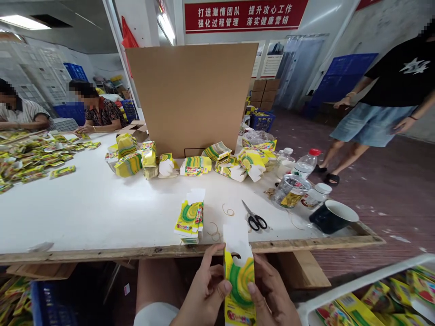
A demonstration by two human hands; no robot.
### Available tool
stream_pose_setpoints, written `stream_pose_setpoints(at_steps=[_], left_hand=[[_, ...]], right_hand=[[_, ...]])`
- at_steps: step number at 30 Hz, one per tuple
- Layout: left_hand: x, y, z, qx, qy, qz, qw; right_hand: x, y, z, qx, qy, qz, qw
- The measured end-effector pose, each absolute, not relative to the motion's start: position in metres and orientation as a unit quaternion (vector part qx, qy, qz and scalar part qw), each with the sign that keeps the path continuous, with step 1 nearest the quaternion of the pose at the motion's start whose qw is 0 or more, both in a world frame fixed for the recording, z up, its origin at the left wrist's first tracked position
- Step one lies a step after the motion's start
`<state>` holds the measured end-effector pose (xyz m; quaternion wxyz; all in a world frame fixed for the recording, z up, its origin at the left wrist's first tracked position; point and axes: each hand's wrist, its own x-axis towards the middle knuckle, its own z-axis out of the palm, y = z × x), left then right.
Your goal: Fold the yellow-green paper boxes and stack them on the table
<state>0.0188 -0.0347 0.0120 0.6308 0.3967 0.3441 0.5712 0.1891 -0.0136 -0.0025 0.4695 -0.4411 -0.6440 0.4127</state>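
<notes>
I hold a flat yellow-and-green carton [239,280] upright below the table's front edge, its white top flap raised. My left hand [204,290] grips its left side, thumb pressed on the printed face. My right hand [272,292] grips its right side, thumb also on the face. A small stack of the same flat cartons [189,218] lies on the white table [84,213] just beyond my hands. Black-handled scissors [254,217] and loose rubber bands [228,210] lie to the right of that stack.
Bundles of cartons [195,165] line up before an upright cardboard sheet [192,95]. Bottles [306,164], a clear tub [291,190] and a dark cup [331,217] crowd the table's right end. A white bin [374,299] holds finished boxes. Two seated people work at far left; one stands at right.
</notes>
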Motion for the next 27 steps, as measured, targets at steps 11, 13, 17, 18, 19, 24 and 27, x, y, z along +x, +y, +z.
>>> stream_pose_setpoints(at_steps=[11, 13, 17, 18, 19, 24, 27], left_hand=[[0.011, -0.037, 0.026, 0.378, 0.262, 0.5, 0.734], [0.013, -0.038, 0.02, 0.384, 0.238, 0.495, 0.742], [0.014, -0.039, 0.017, 0.398, 0.246, 0.508, 0.723], [0.014, -0.039, 0.019, 0.405, 0.256, 0.505, 0.718], [0.013, -0.039, 0.02, 0.412, 0.266, 0.5, 0.713], [0.01, -0.035, 0.022, 0.476, 0.365, 0.493, 0.63], [0.011, -0.034, 0.02, 0.515, 0.4, 0.484, 0.583]], right_hand=[[0.198, -0.017, 0.033, -0.404, -0.622, 0.52, 0.423], [0.197, -0.016, 0.036, -0.418, -0.618, 0.502, 0.437], [0.191, -0.013, 0.029, -0.446, -0.608, 0.431, 0.496], [0.191, -0.012, 0.025, -0.46, -0.6, 0.413, 0.507], [0.193, -0.011, 0.022, -0.474, -0.595, 0.394, 0.516], [0.207, -0.006, 0.018, -0.443, -0.664, 0.359, 0.484], [0.205, -0.007, 0.021, -0.455, -0.654, 0.418, 0.436]])
